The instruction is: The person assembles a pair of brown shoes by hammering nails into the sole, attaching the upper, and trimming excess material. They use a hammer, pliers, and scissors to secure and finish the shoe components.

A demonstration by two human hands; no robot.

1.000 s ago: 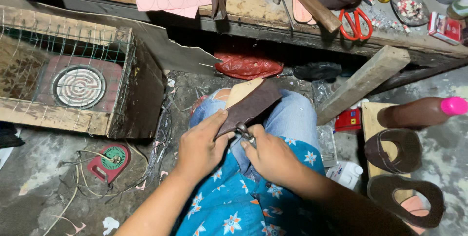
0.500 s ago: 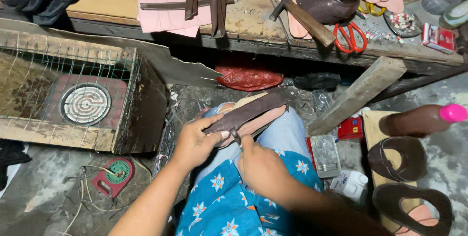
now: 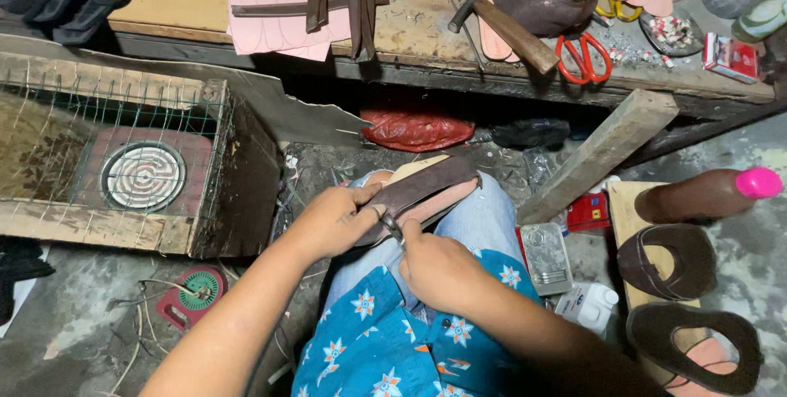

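Since the earlier frame, both hands sit a little lower on the lap, and the brown sandal piece (image 3: pixel 426 192) lies flatter across the knee. In the head view, the left hand (image 3: pixel 336 221) is closed on its near end, and the right hand (image 3: pixel 434 266) is closed around a small metal tool (image 3: pixel 392 227) at its edge. Work seems midway; finished straps (image 3: pixel 664 262) lie beside. Behind, a cluttered wooden table (image 3: pixel 410 28) holds red scissors (image 3: pixel 584 57) and a hammer (image 3: pixel 500 24); the floor is dirty.

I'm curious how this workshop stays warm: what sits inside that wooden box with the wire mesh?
Inside the wooden box, under the wire mesh, lies a round coiled heating plate on a reddish base. The left part of the box is dim, and the box wall hides the base's underside.
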